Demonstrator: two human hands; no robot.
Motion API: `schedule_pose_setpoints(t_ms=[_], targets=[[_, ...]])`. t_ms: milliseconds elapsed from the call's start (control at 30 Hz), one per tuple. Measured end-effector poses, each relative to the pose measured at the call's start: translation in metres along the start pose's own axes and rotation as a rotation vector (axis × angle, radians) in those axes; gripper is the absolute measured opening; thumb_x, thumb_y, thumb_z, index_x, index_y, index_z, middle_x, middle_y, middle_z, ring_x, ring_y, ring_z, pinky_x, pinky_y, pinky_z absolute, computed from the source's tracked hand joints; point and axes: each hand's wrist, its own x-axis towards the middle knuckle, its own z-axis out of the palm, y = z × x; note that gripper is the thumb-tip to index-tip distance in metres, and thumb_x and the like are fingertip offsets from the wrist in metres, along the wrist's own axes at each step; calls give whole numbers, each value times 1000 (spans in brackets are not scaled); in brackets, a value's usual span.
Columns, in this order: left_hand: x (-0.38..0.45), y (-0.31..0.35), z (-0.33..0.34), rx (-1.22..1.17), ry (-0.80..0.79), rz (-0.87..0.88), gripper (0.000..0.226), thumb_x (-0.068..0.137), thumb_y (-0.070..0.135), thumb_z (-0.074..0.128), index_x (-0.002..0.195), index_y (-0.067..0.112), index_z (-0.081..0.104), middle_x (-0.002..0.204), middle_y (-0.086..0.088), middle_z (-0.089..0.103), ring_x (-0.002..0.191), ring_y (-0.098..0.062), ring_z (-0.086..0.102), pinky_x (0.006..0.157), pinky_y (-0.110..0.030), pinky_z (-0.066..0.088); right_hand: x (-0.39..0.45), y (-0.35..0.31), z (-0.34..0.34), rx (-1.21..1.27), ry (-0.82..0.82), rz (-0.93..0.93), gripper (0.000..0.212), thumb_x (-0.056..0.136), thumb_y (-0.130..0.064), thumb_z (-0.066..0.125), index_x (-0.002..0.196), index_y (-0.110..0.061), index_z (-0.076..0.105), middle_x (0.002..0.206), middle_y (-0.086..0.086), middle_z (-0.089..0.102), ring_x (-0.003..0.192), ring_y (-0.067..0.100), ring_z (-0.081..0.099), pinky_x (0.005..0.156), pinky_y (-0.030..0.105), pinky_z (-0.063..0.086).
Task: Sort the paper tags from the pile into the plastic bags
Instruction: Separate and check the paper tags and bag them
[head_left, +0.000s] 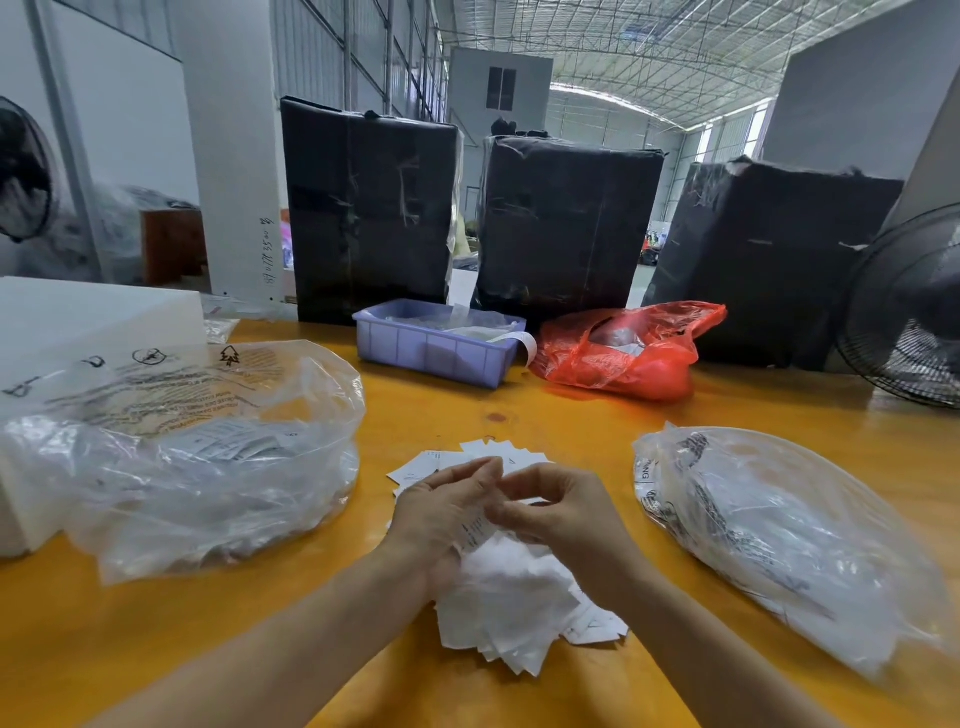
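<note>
- Head view, looking down at a yellow table (519, 415) with both hands meeting in the lower middle of the frame.
- Left hand (441, 514) has its fingers curled round a small printed paper tag (475, 530), and the right hand (558, 506) pinches at that same tag from the other side, fingertips pretty much touching.
- Right under the hands sits the pile of white tags (511, 603), with a few loose tags (441, 462) fanned out just beyond the fingers.
- Big clear plastic bag (197, 457) sits at the left of the frame, some tags visible inside.
- Second clear bag (779, 530) lies at the right, well apart from the pile.
- Further back: a blue bin (436, 348) in the middle, a red bag (628, 353) just beside it, three black wrapped boxes (566, 223) behind, and a fan (914, 312) at the right edge.
</note>
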Motion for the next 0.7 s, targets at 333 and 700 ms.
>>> schedule_pose_setpoints(t_ms=[333,700], targets=[[9,23,-13,604,-136,-124,33,79,38,69,92,8,69,82,-9,68,72,-18,63,62,-25,53,10,-2,-24,171,144,140,2,80,-5,71,80,-4,70,66,6,69,57,10,62,56,19,51],[14,114,-38,1078,48,268,5,80,17,73,82,14,70,72,-2,71,53,-5,60,48,-16,45,-2,-48,-81,-117,229,-52,10,78,-14,69,86,-9,71,74,6,74,61,15,70,62,29,51]])
